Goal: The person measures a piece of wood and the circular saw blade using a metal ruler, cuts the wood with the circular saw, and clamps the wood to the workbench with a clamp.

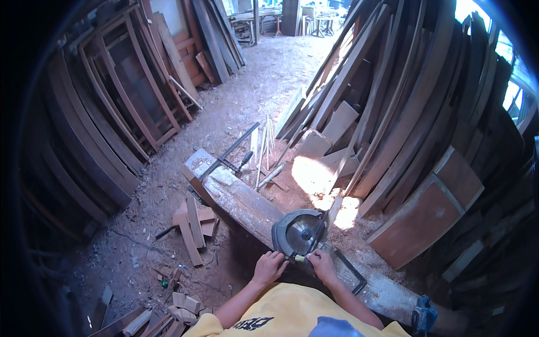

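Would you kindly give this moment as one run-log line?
left hand: at circular saw; right hand: at circular saw; wooden beam: under saw; clamp: beam's far end

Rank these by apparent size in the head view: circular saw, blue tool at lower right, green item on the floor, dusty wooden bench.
Largest to smallest:
1. dusty wooden bench, though partly covered
2. circular saw
3. blue tool
4. green item

Smooth metal saw blade (295, 231)
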Tool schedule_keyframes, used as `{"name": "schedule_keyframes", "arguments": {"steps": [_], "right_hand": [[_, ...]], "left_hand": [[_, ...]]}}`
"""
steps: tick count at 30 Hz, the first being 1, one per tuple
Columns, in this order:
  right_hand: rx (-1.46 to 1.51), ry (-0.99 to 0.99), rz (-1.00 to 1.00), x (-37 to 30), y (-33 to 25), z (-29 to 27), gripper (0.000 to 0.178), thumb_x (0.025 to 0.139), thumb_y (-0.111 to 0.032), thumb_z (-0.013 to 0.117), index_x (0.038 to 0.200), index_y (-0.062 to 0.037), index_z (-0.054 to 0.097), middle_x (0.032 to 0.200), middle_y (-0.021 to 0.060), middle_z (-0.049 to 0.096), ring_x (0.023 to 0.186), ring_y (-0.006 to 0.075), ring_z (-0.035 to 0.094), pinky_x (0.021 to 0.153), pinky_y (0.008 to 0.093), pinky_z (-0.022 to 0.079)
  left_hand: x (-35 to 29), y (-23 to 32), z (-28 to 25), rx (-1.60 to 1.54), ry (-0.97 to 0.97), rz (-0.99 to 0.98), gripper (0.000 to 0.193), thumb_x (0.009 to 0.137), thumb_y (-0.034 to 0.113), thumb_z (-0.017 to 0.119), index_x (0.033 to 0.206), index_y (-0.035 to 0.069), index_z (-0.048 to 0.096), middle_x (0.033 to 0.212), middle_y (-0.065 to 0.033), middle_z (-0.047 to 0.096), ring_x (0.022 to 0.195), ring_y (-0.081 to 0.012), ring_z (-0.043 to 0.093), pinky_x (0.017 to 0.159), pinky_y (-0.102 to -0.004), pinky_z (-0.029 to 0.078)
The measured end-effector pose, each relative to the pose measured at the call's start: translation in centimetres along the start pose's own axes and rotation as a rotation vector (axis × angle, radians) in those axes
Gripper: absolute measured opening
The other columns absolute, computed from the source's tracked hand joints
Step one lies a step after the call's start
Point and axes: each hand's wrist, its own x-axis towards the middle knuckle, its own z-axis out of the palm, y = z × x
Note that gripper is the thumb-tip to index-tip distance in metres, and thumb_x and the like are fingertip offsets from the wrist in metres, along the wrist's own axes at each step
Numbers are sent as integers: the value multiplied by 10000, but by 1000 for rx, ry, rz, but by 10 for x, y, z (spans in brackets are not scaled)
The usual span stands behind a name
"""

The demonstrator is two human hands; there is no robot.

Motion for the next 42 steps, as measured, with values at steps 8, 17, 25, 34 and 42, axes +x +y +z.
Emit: {"name": "schedule_keyframes", "arguments": {"steps": [8,17,25,34,42], "right_hand": [[-6,37,-61,3,12,7,271,973,-285,683,911,-22,707,653,44,600,502,140,555,458,333,442],[33,28,-37,6,16,5,269,981,-288,669,889,-36,694,662,31,576,508,136,547,449,326,441],[32,1,-30,9,15,5,267,995,-286,651,885,-43,674,677,21,565,502,124,532,434,313,439],[106,-21,60,3,3,5,267,996,-287,645,872,-51,669,693,20,561,512,133,541,424,314,450],[114,-26,101,0,-4,5,264,996,-286,644,875,-52,669,706,22,564,521,134,546,421,317,446]], "left_hand": [[2,-7,3,-32,-21,60,224,833,240,787,889,99,622,860,-69,617,823,-302,620,719,-447,549],[-13,-19,20,-336,-115,-154,196,950,309,728,977,132,649,864,-50,616,817,-220,618,728,-367,519],[-15,-21,39,-1824,-484,-820,370,1062,490,581,885,165,561,824,33,530,771,-137,481,744,-306,392],[-19,-26,52,-1812,-358,-798,246,1033,383,691,967,158,614,811,65,500,769,-89,476,720,-307,387],[-11,-46,37,-854,-332,-346,331,1077,345,647,927,52,619,789,21,541,745,-99,481,677,-310,414]]}}
